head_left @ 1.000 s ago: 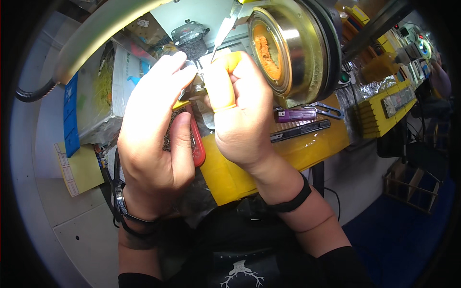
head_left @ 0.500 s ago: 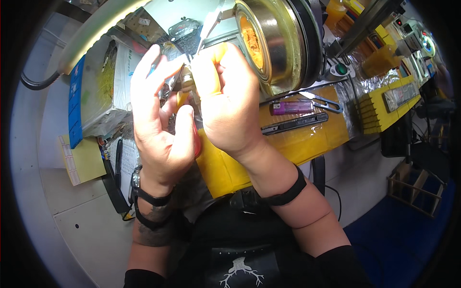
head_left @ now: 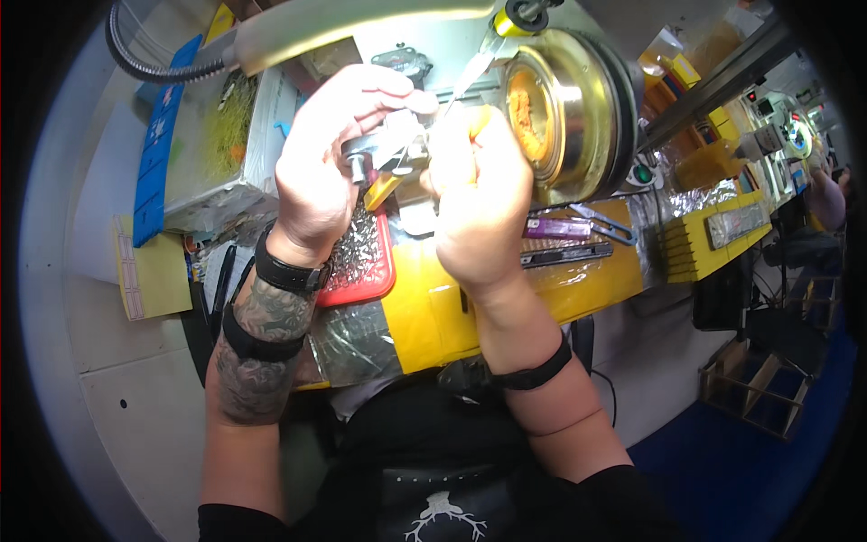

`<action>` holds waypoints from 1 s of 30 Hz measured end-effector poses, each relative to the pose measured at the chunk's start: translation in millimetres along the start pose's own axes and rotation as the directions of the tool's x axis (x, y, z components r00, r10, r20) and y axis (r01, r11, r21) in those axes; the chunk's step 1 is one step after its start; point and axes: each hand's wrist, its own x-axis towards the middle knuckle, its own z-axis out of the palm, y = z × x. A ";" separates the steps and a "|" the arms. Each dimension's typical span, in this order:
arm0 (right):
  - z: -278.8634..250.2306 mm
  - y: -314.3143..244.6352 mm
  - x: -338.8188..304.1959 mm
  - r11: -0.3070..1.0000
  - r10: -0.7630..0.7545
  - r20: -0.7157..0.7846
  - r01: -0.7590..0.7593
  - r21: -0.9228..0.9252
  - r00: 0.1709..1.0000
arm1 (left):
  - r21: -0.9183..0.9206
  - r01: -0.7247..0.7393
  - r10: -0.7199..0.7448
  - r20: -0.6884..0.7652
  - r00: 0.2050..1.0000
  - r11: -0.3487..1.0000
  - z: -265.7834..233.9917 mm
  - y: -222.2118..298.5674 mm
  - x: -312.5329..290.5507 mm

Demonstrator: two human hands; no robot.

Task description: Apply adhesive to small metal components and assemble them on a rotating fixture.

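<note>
Under the bright light, my left hand [head_left: 321, 167] is curled round a small silver metal device [head_left: 366, 147] that has a short cylindrical knob. A little yellow piece [head_left: 383, 191] juts out just below the device. Close by on the right, my right hand [head_left: 483, 194] is closed, its fingertips pinched beside the device. A slim, pale, pointed tool [head_left: 474, 70] slopes down to those fingertips; its lower end is lost behind them, so whether they grip it is unclear. Beneath my left hand lies a red tray [head_left: 390, 280] of small metal pieces.
A round brass-coloured metal container [head_left: 571, 117] with orange material stands right of my hands. A purple lighter [head_left: 558, 228], a black bar-shaped tool [head_left: 567, 256] and a blue-handled cutter [head_left: 614, 230] lie on the yellow mat [head_left: 424, 330]. A lamp arm [head_left: 361, 36] crosses above.
The view has shifted, so the bench things sit farther right in the picture. My left hand has turned and moved off the red tray, exposing the tray and the metal device. My right hand stays closed.
</note>
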 end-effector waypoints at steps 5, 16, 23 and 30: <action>-0.7 10.3 -1.7 0.969 -0.156 0.019 0.157 -0.193 0.988 | 0.459 -0.258 0.221 0.133 0.966 0.850 -17.8 -28.8 -3.0; -27.6 -68.6 -46.1 0.878 0.474 0.187 -0.477 -0.032 0.860 | 0.635 -0.230 0.314 -0.021 0.949 0.737 10.6 12.9 -9.7; -156.2 -73.3 -17.1 0.985 0.141 -0.172 -0.120 0.127 0.975 | 0.866 -0.118 0.030 0.118 0.993 0.486 107.3 27.9 -42.8; -162.1 -65.8 55.4 0.973 0.181 -0.172 -0.150 0.178 0.968 | 0.889 -0.067 0.041 0.054 0.998 0.453 82.6 37.9 -56.6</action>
